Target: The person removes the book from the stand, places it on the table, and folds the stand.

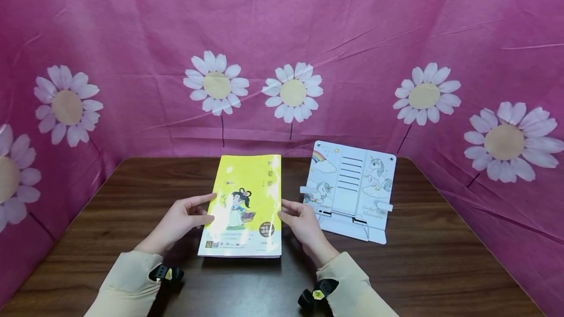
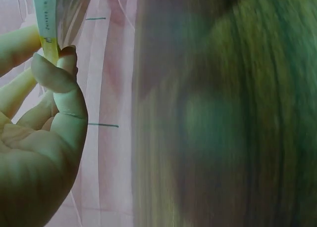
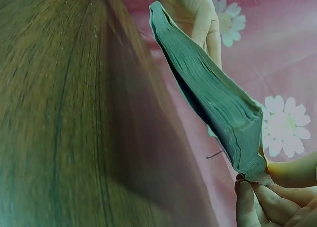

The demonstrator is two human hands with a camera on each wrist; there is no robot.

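A thick paperback book (image 1: 246, 199) with a yellow and white cover, a cartoon figure and dark lettering faces up between both hands. My left hand (image 1: 176, 221) pinches its left edge; in the left wrist view, thumb and fingers of that hand (image 2: 47, 133) close on the yellow-and-white spine (image 2: 48, 24). On the opposite edge, my right hand (image 1: 306, 226) grips the book. The right wrist view shows the page block (image 3: 213, 96) slightly fanned, with the right hand (image 3: 280, 202) pinching one corner and the left hand (image 3: 195, 14) at the far end.
Right of the book, a white book stand (image 1: 350, 190) printed with unicorns and a rainbow leans back on the dark wooden table (image 1: 440, 263). It has a slotted middle panel and small side clips. A pink cloth (image 1: 352, 23) with white daisies hangs behind and at both sides.
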